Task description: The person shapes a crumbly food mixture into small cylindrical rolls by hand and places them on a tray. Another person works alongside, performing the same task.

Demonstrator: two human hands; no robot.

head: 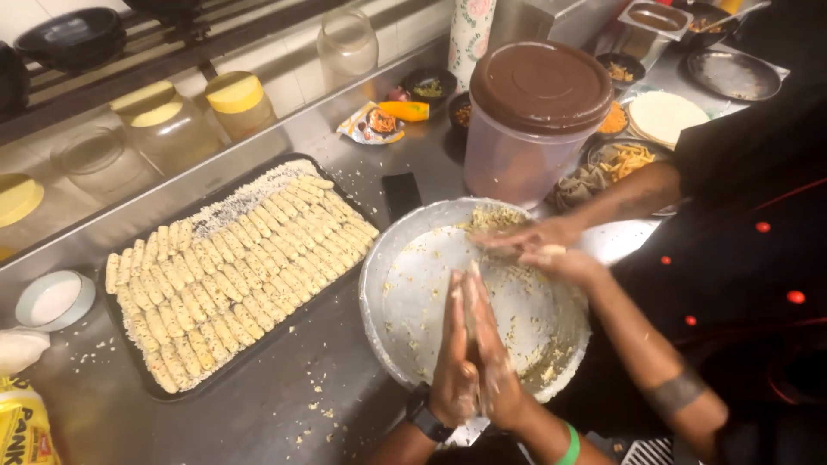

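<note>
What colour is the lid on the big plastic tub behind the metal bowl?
Dark brown lid, seen clearly in the head view.

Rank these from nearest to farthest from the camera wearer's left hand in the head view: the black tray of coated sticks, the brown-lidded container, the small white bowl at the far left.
From the left hand, pressed palm to palm with the right:
1. Black tray of coated sticks, to its left.
2. Brown-lidded container, beyond the hands, toward the back.
3. Small white bowl, at the counter's far left.
</note>
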